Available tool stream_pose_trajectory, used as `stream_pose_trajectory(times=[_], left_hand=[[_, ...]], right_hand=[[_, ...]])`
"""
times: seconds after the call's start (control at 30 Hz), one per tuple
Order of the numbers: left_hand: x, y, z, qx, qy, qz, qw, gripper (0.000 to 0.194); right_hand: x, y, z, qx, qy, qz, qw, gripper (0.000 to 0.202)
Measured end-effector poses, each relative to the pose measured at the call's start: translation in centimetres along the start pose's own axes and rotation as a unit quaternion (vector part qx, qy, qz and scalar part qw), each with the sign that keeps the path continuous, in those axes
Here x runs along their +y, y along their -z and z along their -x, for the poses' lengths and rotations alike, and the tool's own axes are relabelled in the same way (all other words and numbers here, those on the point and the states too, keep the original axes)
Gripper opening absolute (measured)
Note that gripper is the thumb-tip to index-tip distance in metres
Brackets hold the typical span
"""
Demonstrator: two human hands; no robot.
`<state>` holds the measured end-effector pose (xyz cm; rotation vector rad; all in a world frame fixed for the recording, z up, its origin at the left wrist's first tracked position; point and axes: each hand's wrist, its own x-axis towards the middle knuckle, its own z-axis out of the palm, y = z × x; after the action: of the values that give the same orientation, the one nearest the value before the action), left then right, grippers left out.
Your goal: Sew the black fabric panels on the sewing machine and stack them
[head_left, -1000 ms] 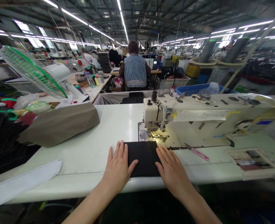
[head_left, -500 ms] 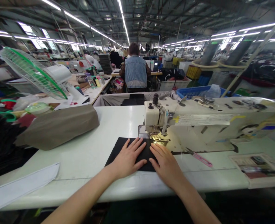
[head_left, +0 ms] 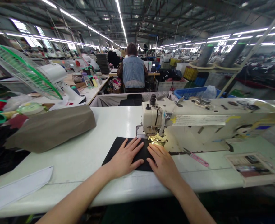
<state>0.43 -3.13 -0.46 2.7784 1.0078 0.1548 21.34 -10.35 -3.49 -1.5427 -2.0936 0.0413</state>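
A black fabric panel [head_left: 111,154] lies flat on the pale worktable [head_left: 76,174], its far right edge at the needle area of a cream sewing machine [head_left: 198,109]. My left hand [head_left: 127,156] rests palm down on the panel with the fingers spread. Just right of it, my right hand [head_left: 160,161] lies flat over the panel's right edge, fingertips close to the brass-coloured plate [head_left: 157,140]. Both hands press on the fabric without gripping it. The fabric under the palms is hidden.
Pink-handled snips [head_left: 196,158] lie right of my hands, beside a small tray [head_left: 256,180] of tools. On the left are a folded brown cloth [head_left: 55,127], a white strip [head_left: 20,189] and a fan [head_left: 25,71]. A co-worker [head_left: 133,70] sits ahead, back turned.
The whole view has shifted slightly, so everything appears a little further left. Both hands keep their flat pose on the black panel, with little visible movement relative to the machine.
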Motion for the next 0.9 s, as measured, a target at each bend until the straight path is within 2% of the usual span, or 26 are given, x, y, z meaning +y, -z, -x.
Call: stream_pose_trajectory(times=[0.23, 0.33, 0.43, 0.53, 0.63, 0.9], left_hand=[[-0.1, 0.1, -0.2, 0.009, -0.002, -0.003, 1.000, 0.069], [0.9, 0.3, 1.0, -0.001, -0.057, 0.018, 0.998, 0.052], [2.2, 0.5, 2.5, -0.029, -0.130, 0.046, 0.990, 0.049], [2.8, 0.7, 3.2, -0.028, -0.134, 0.056, 0.989, 0.050], [2.2, 0.7, 2.7, -0.022, -0.122, 0.059, 0.991, 0.048], [-1.2, 0.6, -0.8, -0.018, -0.099, 0.060, 0.993, 0.045]], right_hand=[[-0.2, 0.3, 0.1, 0.001, 0.007, 0.008, 1.000, 0.041], [-0.3, 0.5, 1.8, 0.006, 0.023, 0.019, 1.000, 0.041], [-0.5, 1.0, 4.0, 0.007, 0.044, 0.018, 0.999, 0.040], [-0.6, 1.6, 5.0, 0.001, 0.058, 0.008, 0.998, 0.038], [-0.3, 1.7, 4.3, 0.007, 0.051, -0.001, 0.999, 0.034], [1.1, 1.1, -0.3, 0.018, 0.037, 0.007, 0.999, 0.026]])
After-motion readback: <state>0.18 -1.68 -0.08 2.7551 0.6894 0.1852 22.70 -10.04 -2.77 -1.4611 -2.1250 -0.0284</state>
